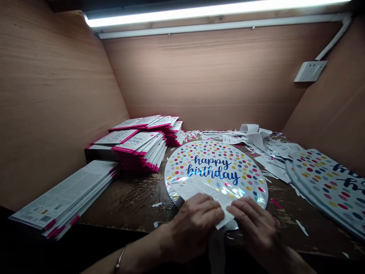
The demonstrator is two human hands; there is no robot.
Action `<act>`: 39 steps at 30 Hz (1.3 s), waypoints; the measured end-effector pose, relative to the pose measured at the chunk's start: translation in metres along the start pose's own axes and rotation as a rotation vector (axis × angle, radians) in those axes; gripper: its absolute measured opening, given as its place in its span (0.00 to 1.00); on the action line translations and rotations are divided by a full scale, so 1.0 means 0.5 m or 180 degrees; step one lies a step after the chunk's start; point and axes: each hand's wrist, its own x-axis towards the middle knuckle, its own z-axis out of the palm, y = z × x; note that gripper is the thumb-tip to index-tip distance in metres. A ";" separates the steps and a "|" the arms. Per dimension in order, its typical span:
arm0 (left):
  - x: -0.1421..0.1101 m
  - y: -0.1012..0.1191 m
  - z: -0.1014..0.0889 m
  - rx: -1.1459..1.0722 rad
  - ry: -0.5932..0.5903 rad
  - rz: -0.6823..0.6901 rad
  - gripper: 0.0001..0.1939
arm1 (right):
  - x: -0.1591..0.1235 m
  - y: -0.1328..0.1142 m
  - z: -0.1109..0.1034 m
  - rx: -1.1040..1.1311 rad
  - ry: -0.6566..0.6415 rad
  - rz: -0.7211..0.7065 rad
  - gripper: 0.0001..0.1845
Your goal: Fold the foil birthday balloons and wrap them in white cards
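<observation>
A round dotted "happy birthday" disc (216,152) with a shiny clear covering lies flat at the bench's near edge. Across its near part runs a white paper strip (208,190), and a paler tail hangs below the bench edge between my hands. My left hand (194,220), fingers curled, grips the strip over the disc's near side. Close beside it, my right hand (253,224) pinches the strip's right end with thumb and fingertips. The fingertips partly hide the strip's end, so what lies under them cannot be seen.
Pink-edged printed packs (137,142) are stacked at the back left, with long folded cards (71,194) in front. More dotted discs (327,182) lie stacked at right. Loose white paper strips (265,146) pile up behind them. A wall socket (310,71) is at upper right.
</observation>
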 end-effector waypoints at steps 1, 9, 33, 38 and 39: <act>0.021 -0.001 -0.013 -0.0070 0.0051 -0.0113 0.12 | 0.021 0.009 -0.012 0.0129 0.0001 0.0035 0.13; 0.161 0.000 -0.089 -0.0991 0.0447 -0.2088 0.12 | 0.148 0.062 -0.089 0.0157 -0.0566 0.0550 0.13; 0.099 -0.049 -0.071 -0.2510 0.0401 -0.3185 0.14 | 0.125 0.109 0.002 0.5305 -0.1660 0.3462 0.15; 0.093 -0.042 -0.067 -0.2572 0.0388 -0.3182 0.12 | 0.131 0.089 0.019 0.5132 -0.1336 0.3331 0.12; 0.092 -0.040 -0.069 -0.2604 0.0393 -0.3216 0.11 | 0.127 0.084 0.027 0.4943 -0.1269 0.3220 0.10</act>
